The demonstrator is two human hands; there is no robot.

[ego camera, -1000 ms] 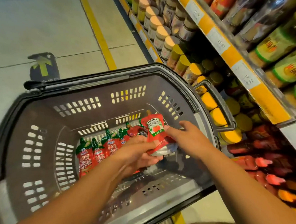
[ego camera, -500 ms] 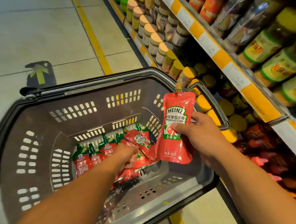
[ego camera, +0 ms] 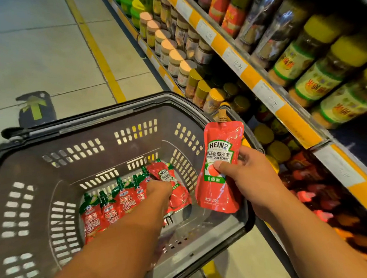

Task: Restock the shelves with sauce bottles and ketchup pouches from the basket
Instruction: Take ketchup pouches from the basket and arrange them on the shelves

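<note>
Beside stocked shelves, we hold one Heinz pouch pinched in our right hand above the basket, left hand reaching among remaining pouches, its grip hidden; next, shelving it.

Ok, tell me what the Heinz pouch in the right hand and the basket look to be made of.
Heinz pouch: looks like flexible glossy plastic film; it shows wrinkles and light glare, with a stiffer tan spout on top.
Basket: seems to be rigid moulded plastic, dark grey-brown and matte, with rows of slotted cut-outs in its walls and a lighter grey rim.
</note>
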